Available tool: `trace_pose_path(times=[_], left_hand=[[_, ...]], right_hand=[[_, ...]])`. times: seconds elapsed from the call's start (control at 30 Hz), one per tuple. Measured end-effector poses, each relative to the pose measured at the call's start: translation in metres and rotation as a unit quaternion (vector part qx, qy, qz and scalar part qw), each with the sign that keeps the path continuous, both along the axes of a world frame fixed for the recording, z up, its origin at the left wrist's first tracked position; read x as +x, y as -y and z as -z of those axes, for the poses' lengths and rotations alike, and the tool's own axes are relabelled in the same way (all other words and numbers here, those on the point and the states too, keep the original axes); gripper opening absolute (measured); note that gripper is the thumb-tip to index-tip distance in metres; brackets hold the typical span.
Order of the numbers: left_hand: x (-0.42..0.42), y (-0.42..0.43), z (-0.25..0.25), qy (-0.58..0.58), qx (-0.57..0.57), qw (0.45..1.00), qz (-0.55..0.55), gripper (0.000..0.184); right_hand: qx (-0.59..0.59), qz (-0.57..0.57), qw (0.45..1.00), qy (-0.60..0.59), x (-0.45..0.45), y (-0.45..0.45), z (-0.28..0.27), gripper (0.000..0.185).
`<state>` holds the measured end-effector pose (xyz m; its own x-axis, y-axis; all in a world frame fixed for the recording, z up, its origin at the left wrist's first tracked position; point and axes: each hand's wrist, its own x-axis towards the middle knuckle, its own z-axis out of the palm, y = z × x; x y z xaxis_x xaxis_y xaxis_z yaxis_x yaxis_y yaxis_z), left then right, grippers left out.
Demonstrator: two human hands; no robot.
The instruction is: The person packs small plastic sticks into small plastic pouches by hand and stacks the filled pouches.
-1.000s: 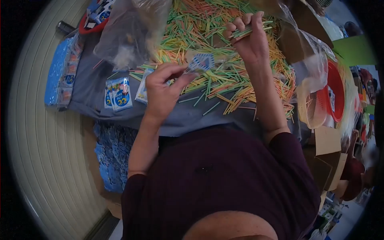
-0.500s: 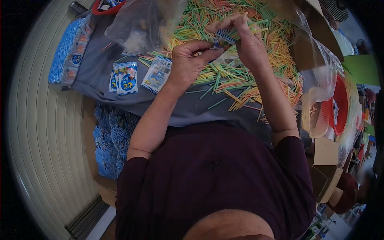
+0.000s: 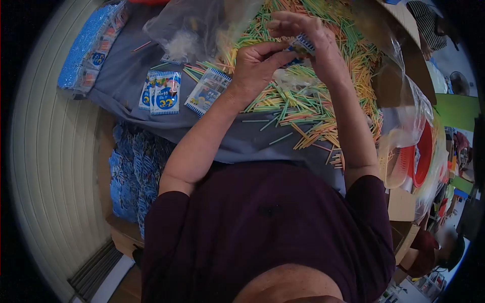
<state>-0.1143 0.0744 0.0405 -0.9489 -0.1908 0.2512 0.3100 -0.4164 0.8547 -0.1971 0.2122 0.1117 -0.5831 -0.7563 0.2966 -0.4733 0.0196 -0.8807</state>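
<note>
My left hand [image 3: 256, 70] is closed, its thumb and forefinger pinching a small blue-and-white packet [image 3: 303, 45]. Beside the packet is my right hand [image 3: 326, 53], its fingers stretched out and bent over toward the left; the packet's right edge meets this hand, and the thumb is mostly hidden. Below both hands spreads a big heap of thin straw-like sticks [image 3: 283, 103] in green, yellow, orange and pink. Left of my left wrist lies a larger flat printed packet [image 3: 206, 93]. Farther left, a few blue-and-white packets [image 3: 165, 93] overlap on the grey cloth [image 3: 121, 86].
A clear plastic bag [image 3: 177, 25] lies at the back, near a long bundle of blue packets [image 3: 91, 50] at left. Blue packet strips [image 3: 134, 177] fill a cardboard box below. At right are clear plastic sheeting [image 3: 411, 96], a red basin [image 3: 424, 154] and another person [image 3: 424, 252].
Both hands and the packet appear slightly farther right and up, while the whole view has shifted a little. My right fingers now bend farther over to the left.
</note>
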Motion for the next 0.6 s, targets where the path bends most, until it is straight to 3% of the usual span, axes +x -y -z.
trace_pose_path(times=[0.03, 0.1, 0.13, 0.17, 0.23, 0.27, 0.3, 0.37, 0.4, 0.47, 0.53, 0.6], left_hand=[[0.001, 0.003, 0.001, 0.006, -0.014, 1.000, -0.007, 0.017], [0.004, 0.008, -0.001, 0.000, -0.021, 1.000, -0.013, 0.017], [0.010, 0.012, -0.002, -0.002, -0.031, 0.999, -0.021, 0.017], [0.013, 0.012, 0.000, 0.003, -0.008, 1.000, -0.014, 0.017], [0.018, 0.010, 0.005, -0.074, -0.081, 0.988, -0.105, 0.016], [0.029, 0.011, 0.006, -0.051, -0.064, 0.992, -0.091, 0.016], [0.041, 0.017, 0.004, -0.048, -0.069, 0.991, -0.107, 0.016], [0.064, 0.026, 0.001, 0.030, -0.152, 0.981, -0.113, 0.017], [0.073, 0.033, 0.004, 0.001, -0.235, 0.963, -0.129, 0.015], [0.102, 0.045, -0.003, 0.021, -0.384, 0.907, -0.173, 0.014], [0.123, 0.063, 0.001, 0.111, -0.278, 0.938, -0.174, 0.010], [0.132, 0.104, 0.013, 0.139, -0.263, 0.928, -0.224, 0.011]], right_hand=[[0.002, -0.003, 1.000, 0.001, -0.002, 0.000, 0.002, 0.065], [-0.165, 0.057, 0.984, -0.039, -0.006, 0.000, 0.012, 0.051], [-0.162, 0.045, 0.985, -0.024, 0.002, 0.001, 0.015, 0.051], [-0.071, 0.047, 0.995, -0.043, 0.015, 0.001, 0.016, 0.048], [0.102, 0.039, 0.990, -0.089, 0.035, 0.006, 0.020, 0.047], [0.000, 0.038, 0.995, -0.089, 0.033, 0.011, 0.028, 0.040], [-0.006, 0.023, 0.996, -0.086, 0.030, 0.014, 0.034, 0.040], [-0.055, 0.011, 0.998, -0.036, 0.029, 0.012, 0.042, 0.027], [-0.033, -0.010, 0.999, 0.036, 0.042, 0.020, 0.038, 0.015], [-0.020, 0.008, 1.000, -0.011, 0.063, 0.038, 0.044, 0.013], [-0.033, -0.039, 0.991, 0.126, 0.079, 0.056, 0.060, 0.016], [-0.016, -0.060, 0.996, 0.070, 0.088, 0.068, 0.066, 0.018]])
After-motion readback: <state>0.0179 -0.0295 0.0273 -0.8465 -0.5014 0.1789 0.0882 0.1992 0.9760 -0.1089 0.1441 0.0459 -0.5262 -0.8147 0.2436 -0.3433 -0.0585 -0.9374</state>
